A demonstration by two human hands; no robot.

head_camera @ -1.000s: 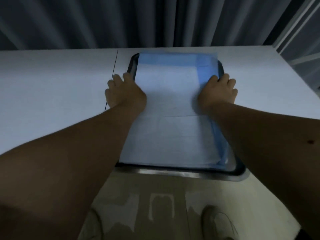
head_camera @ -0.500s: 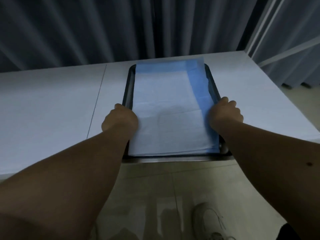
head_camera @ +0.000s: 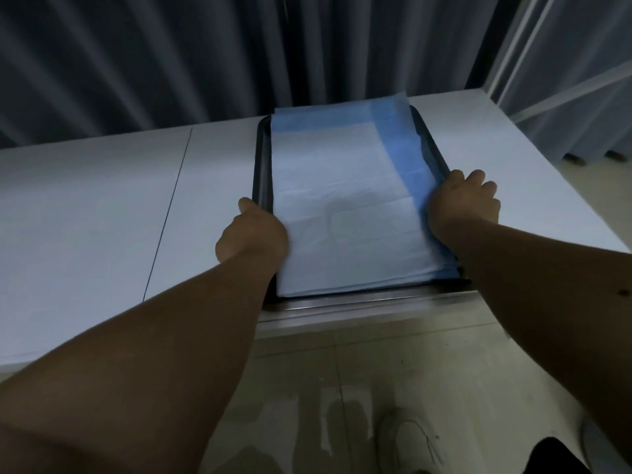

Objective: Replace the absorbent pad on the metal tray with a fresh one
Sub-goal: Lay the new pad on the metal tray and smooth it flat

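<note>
Pad (head_camera: pixel 342 206) lies in tray (head_camera: pixel 263 159) at desk (head_camera: pixel 85 217) front edge. Left hand (head_camera: pixel 253 234) and right hand (head_camera: pixel 465 203) grip the tray's side rims, fingers curled. Risk: tray overhangs the edge, a tug could tip it; loose pad may slide.
</note>
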